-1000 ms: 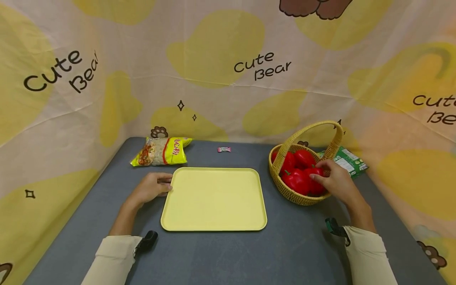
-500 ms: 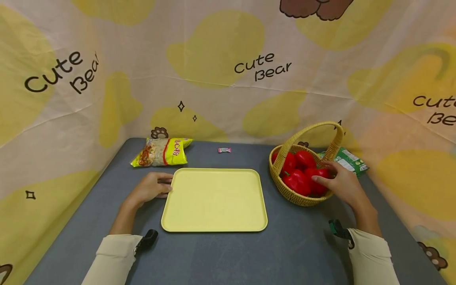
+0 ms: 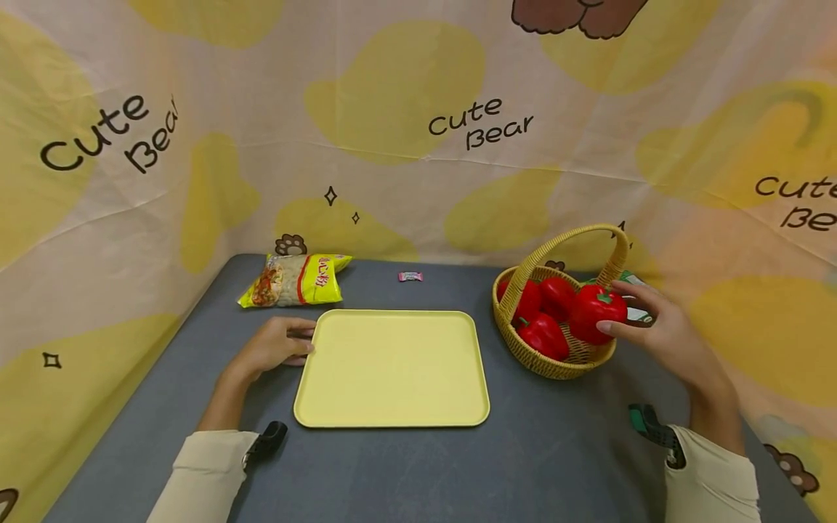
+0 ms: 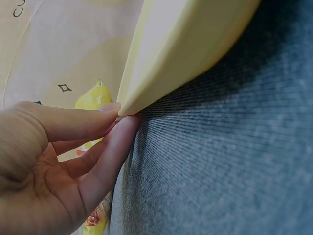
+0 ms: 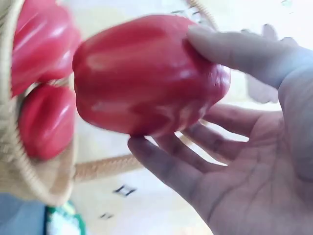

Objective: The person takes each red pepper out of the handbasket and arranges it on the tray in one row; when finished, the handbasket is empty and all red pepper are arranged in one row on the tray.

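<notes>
My right hand [image 3: 663,334] grips a red bell pepper [image 3: 593,314] just over the right part of a yellow wicker basket [image 3: 552,369]. In the right wrist view, thumb and fingers hold this bell pepper [image 5: 146,78] from one end. Inside the basket lie more red bell peppers [image 3: 544,336]. At the left edge of a pale yellow tray [image 3: 392,368] is my left hand [image 3: 271,345]. Up close in the left wrist view, its thumb and a finger pinch the tray's rim [image 4: 142,93]. The tray lies on the grey table.
A yellow food bag [image 3: 294,281] lies at the back left. One small pink wrapped sweet [image 3: 410,277] sits near the back edge. Behind the basket, a green packet [image 3: 633,279] is partly hidden. Printed cloth [image 3: 392,181] hangs behind the table.
My right hand has taken hold of one bell pepper and raised it from the others, moving up and right. The left hand stays at the tray's edge.
</notes>
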Demonstrator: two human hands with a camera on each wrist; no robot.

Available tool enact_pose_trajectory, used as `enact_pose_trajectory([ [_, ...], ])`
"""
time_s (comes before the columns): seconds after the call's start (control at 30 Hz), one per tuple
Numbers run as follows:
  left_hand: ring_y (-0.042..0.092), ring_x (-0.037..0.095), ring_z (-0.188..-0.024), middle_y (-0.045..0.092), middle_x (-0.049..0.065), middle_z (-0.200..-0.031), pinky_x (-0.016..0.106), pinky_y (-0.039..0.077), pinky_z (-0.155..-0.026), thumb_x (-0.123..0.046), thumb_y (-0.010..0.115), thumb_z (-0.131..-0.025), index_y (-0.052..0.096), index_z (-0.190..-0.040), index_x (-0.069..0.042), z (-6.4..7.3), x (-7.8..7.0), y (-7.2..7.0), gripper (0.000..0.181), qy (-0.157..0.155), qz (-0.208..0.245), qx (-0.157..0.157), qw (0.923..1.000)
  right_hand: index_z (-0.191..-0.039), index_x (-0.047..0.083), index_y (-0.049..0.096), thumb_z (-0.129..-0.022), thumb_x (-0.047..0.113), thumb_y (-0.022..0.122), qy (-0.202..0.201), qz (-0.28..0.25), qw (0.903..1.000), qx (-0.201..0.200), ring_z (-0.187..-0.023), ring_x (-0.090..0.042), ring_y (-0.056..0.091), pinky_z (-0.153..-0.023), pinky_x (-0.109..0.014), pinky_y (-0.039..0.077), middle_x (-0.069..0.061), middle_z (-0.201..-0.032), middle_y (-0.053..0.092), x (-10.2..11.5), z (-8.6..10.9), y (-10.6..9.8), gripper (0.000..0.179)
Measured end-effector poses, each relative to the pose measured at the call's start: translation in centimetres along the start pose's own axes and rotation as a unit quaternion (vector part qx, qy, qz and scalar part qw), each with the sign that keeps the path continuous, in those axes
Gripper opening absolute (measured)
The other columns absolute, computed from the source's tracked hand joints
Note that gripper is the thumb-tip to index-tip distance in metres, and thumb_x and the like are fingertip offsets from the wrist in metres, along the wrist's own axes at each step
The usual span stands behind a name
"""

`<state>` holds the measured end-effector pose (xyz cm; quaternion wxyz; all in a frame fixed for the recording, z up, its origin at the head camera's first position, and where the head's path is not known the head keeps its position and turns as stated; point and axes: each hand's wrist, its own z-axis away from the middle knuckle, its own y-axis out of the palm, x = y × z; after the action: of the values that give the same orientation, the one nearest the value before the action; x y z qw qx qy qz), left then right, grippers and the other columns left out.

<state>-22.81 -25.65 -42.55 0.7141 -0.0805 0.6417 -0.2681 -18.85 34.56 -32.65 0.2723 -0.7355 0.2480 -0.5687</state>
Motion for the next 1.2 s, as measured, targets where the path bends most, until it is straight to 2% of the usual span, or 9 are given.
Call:
enact_pose_trajectory([
  [0.1,0.074,0.027,-0.105,0.058,0.037,-0.143,0.035,0.067,-0.082,-0.002,0.069,-0.100,0.050,-0.148,0.015,0.0,0.0,0.0,0.054,-0.002,0.003,-0.001,1.0000,-0.158,0.010,0.049,-0.098,0.017,0.077,-0.021,-0.037,0.9990,0.014,-0.115,0.001,0.054,-0.082,-0.011,0.057,0.008,-0.146,0.050,1.2,0.5,0.1,0.067],
  [0.2,0.074,0.026,-0.106,0.057,0.037,-0.143,0.035,0.067,-0.082,-0.002,0.068,-0.100,0.050,-0.148,0.016,0.0,0.0,0.0,0.054,-0.001,0.003,0.000,1.0000,-0.157,0.009,0.050,-0.097,0.007,0.076,-0.051,-0.078,0.9952,0.030,-0.116,0.000,0.060,-0.082,-0.017,0.062,0.004,-0.148,0.047,2.7,0.8,0.4,0.065],
  [0.33,0.074,0.025,-0.105,0.058,0.036,-0.144,0.034,0.067,-0.083,-0.002,0.068,-0.101,0.050,-0.148,0.015,0.0,0.0,-0.1,0.054,-0.005,0.004,-0.003,1.0000,-0.154,0.004,0.051,-0.096,-0.006,0.072,-0.090,-0.148,0.9827,0.066,-0.114,-0.008,0.069,-0.083,-0.026,0.065,-0.004,-0.146,0.049,4.6,1.0,1.2,0.063],
  [0.43,0.074,0.024,-0.105,0.058,0.036,-0.143,0.033,0.067,-0.082,-0.002,0.068,-0.101,0.051,-0.148,0.014,0.0,0.0,-0.2,0.053,-0.005,0.004,-0.005,1.0000,-0.152,0.003,0.051,-0.094,-0.011,0.070,-0.107,-0.182,0.9734,0.089,-0.117,-0.012,0.069,-0.084,-0.029,0.066,-0.006,-0.145,0.052,5.5,0.9,2.4,0.063],
  [0.5,0.074,0.024,-0.104,0.058,0.035,-0.143,0.033,0.067,-0.082,-0.002,0.068,-0.101,0.051,-0.148,0.014,0.0,0.0,-0.1,0.053,-0.005,0.003,-0.007,1.0000,-0.152,0.004,0.052,-0.094,-0.010,0.072,-0.113,-0.185,0.9719,0.091,-0.116,-0.015,0.069,-0.085,-0.030,0.066,-0.007,-0.144,0.054,6.0,0.6,3.5,0.063],
  [0.73,0.075,0.024,-0.104,0.059,0.034,-0.143,0.033,0.067,-0.082,-0.003,0.069,-0.101,0.052,-0.149,0.012,-0.2,0.0,0.1,0.053,-0.009,0.004,-0.007,0.9999,-0.155,0.015,0.054,-0.093,0.012,0.082,-0.116,-0.117,0.9819,0.093,-0.124,-0.026,0.062,-0.094,-0.022,0.060,-0.006,-0.148,0.052,6.3,-0.7,8.3,0.068],
  [0.87,0.074,0.024,-0.105,0.059,0.033,-0.144,0.033,0.067,-0.082,-0.004,0.068,-0.101,0.053,-0.149,0.011,-0.3,0.0,0.3,0.052,-0.014,0.002,-0.007,0.9999,-0.150,0.015,0.058,-0.088,0.017,0.088,-0.121,-0.111,0.9817,0.096,-0.125,-0.031,0.060,-0.098,-0.028,0.060,-0.006,-0.144,0.058,6.4,-1.6,11.2,0.069],
  [1.03,0.074,0.025,-0.105,0.059,0.033,-0.144,0.033,0.067,-0.082,-0.004,0.068,-0.102,0.052,-0.149,0.012,-0.4,0.0,0.2,0.052,-0.014,-0.003,-0.008,0.9999,-0.147,0.016,0.059,-0.085,0.024,0.091,-0.109,-0.126,0.9788,0.120,-0.119,-0.033,0.066,-0.099,-0.044,0.063,-0.005,-0.139,0.061,7.4,-2.5,14.2,0.070],
  [1.2,0.074,0.025,-0.105,0.059,0.034,-0.143,0.032,0.067,-0.081,-0.004,0.068,-0.102,0.052,-0.149,0.012,-0.2,0.0,0.2,0.053,-0.010,-0.007,-0.010,0.9999,-0.147,0.014,0.059,-0.085,0.023,0.091,-0.113,-0.152,0.9703,0.150,-0.122,-0.031,0.066,-0.099,-0.042,0.063,-0.005,-0.137,0.061,8.5,-3.8,16.8,0.070],
])
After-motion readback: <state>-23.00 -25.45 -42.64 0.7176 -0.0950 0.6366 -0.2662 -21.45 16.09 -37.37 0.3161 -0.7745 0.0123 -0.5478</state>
